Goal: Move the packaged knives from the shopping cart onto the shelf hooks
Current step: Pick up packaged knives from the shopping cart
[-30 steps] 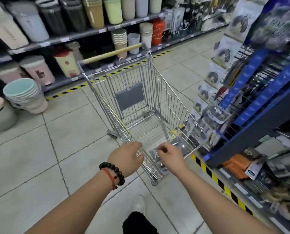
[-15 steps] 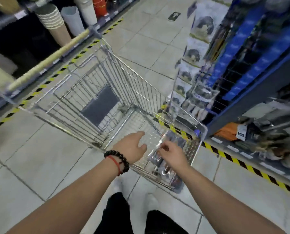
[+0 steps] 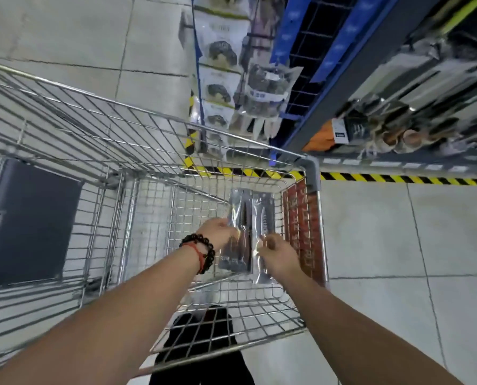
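Two packaged knives in clear plastic lie side by side on the floor of the wire shopping cart point(image 3: 312, 173). The left package point(image 3: 241, 215) holds a dark knife; the right package point(image 3: 265, 215) shows a silvery blade. My left hand point(image 3: 217, 234), with a bead bracelet at the wrist, reaches down into the cart and its fingers rest on the left package's edge. My right hand point(image 3: 277, 251) pinches the lower part of the right package. The blue shelf with wire grid and hooks point(image 3: 312, 65) stands just past the cart's far corner.
Hanging packaged goods point(image 3: 267, 87) crowd the shelf end above the cart. Lower shelves at right hold boxed goods point(image 3: 398, 126). A yellow-black floor stripe point(image 3: 398, 179) runs along the shelf base. The cart's grey child-seat flap point(image 3: 29, 218) is at left. Tiled floor surrounds the cart.
My view has tilted down over the cart. Both hands have gone deeper into the basket and now touch the knife packages.
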Demonstrator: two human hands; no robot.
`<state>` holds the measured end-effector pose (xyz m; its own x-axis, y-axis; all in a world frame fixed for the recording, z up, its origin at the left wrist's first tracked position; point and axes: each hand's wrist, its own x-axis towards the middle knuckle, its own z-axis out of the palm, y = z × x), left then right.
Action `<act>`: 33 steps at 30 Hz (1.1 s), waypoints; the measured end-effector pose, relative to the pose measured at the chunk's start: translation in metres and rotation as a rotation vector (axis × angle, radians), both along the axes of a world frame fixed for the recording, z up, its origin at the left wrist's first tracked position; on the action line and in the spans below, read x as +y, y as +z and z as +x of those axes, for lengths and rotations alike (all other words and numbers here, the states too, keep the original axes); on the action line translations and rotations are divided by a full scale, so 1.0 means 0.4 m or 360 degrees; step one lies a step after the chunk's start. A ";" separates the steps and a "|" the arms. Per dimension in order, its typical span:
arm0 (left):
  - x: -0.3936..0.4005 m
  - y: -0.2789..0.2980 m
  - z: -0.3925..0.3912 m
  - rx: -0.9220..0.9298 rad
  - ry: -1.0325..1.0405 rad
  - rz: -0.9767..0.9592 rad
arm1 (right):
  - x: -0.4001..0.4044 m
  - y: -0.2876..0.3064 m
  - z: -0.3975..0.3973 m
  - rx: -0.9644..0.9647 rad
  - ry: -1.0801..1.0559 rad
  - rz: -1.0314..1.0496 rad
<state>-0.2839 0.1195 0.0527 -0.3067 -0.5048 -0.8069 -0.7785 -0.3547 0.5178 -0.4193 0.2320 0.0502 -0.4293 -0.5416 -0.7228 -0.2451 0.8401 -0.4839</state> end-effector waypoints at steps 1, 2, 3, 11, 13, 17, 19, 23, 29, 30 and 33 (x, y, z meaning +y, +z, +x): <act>-0.008 -0.049 -0.011 -0.0008 0.0062 0.0068 | -0.005 -0.047 -0.007 0.0012 -0.0022 0.0059; -0.012 -0.100 -0.022 -0.0024 0.0111 0.0110 | -0.010 -0.097 -0.015 0.0040 -0.0022 0.0096; -0.013 -0.151 -0.033 -0.0037 0.0171 0.0148 | -0.017 -0.142 -0.021 0.0065 -0.0016 0.0129; 0.030 -0.404 -0.129 0.0045 0.0741 0.0257 | -0.032 -0.393 -0.016 0.0153 -0.0102 0.0197; 0.030 -0.429 -0.137 0.0014 0.0722 0.0185 | -0.028 -0.406 -0.015 0.0278 -0.0071 0.0174; 0.027 -0.421 -0.141 -0.0042 0.0634 0.0109 | -0.018 -0.391 -0.011 0.0215 -0.0205 0.0138; 0.025 -0.410 -0.148 -0.0038 0.0593 0.0106 | -0.005 -0.387 -0.021 0.0138 -0.0285 0.0222; 0.020 -0.381 -0.166 0.0013 0.0582 0.0104 | 0.000 -0.340 -0.026 -0.0064 -0.0428 0.0487; -0.021 -0.294 -0.087 0.0241 0.0855 0.0195 | -0.023 -0.226 -0.034 -0.0080 -0.0580 0.0196; -0.031 -0.267 -0.062 0.0264 0.0955 0.0262 | -0.023 -0.198 -0.035 -0.0098 -0.0605 0.0094; -0.055 -0.122 -0.004 0.0496 0.1230 0.0522 | -0.029 -0.078 -0.022 -0.0192 -0.0686 -0.0192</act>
